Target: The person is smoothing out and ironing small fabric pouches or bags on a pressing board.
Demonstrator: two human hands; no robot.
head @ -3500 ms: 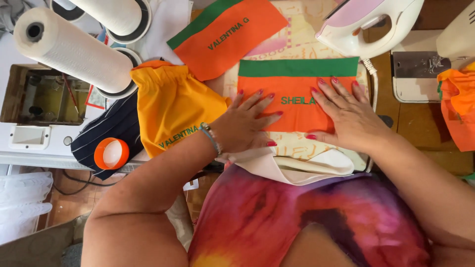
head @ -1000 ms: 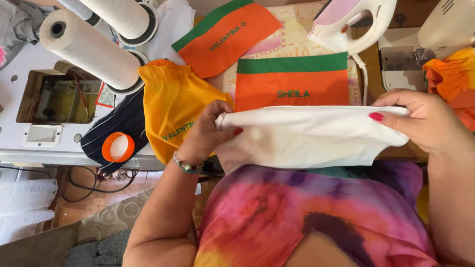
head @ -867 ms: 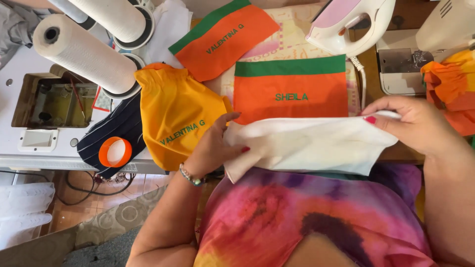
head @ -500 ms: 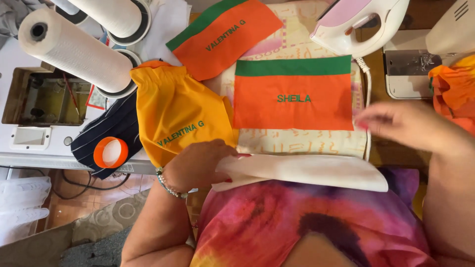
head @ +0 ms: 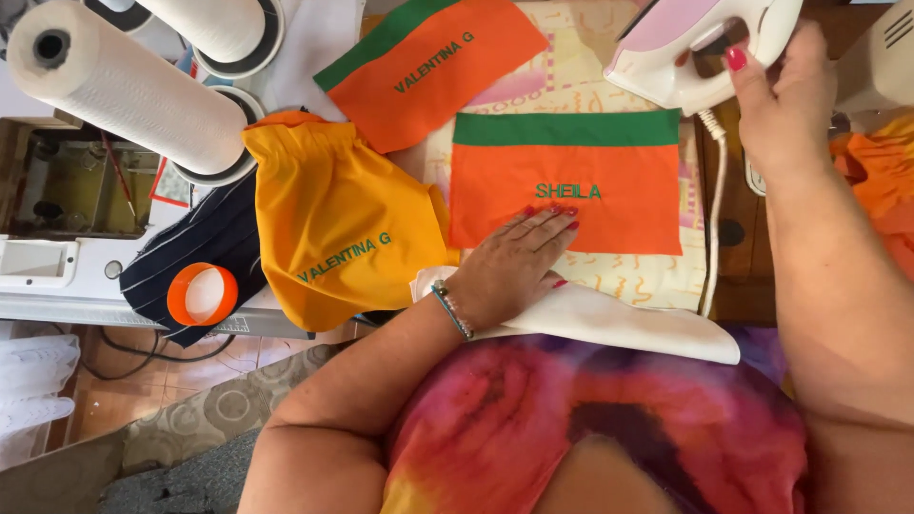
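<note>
An orange cloth piece with a green top band and green stitched lettering (head: 609, 162) lies flat on a patterned ironing pad (head: 571, 71). My left hand (head: 514, 266) rests flat, fingers spread, on its lower left edge and on a folded white cloth (head: 619, 324) lying at the near edge. My right hand (head: 785, 95) grips the handle of a white and pink iron (head: 681, 48) at the far right of the pad. A second orange and green piece (head: 433, 62) lies angled beyond it.
A yellow-orange gathered bag (head: 333, 224) lies to the left over dark striped fabric (head: 205, 252) with an orange-rimmed lid (head: 202, 294). Large white rolls (head: 124, 86) stand on a white machine at left. The iron's cord (head: 712, 228) hangs at right, beside more orange fabric (head: 885, 181).
The white cloth, earlier held up in both hands, now lies at the near edge. My left hand moved onto the orange piece; my right hand reached up and took the iron.
</note>
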